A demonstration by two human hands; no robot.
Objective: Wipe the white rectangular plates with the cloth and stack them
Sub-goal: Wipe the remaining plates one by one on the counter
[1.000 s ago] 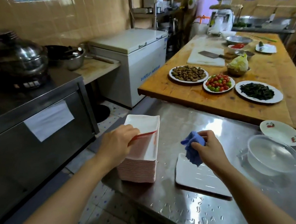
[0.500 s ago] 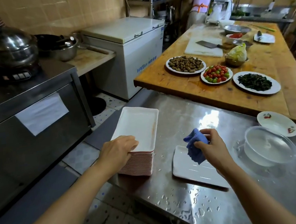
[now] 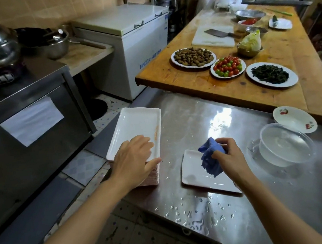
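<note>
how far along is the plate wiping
Done: unclear; a tall stack stands at the table's left edge, but its top plate carries a reddish smear. In hand: the left hand rests on that plate, and the right hand grips the cloth over a single plate. Left: wiping and stacking it.

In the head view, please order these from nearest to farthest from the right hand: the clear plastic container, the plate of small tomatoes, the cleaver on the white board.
From the right hand:
1. Clear plastic container, just to its right on the steel table.
2. Plate of small tomatoes, farther back on the wooden table.
3. Cleaver, farthest, on the white board behind the plates.
</note>
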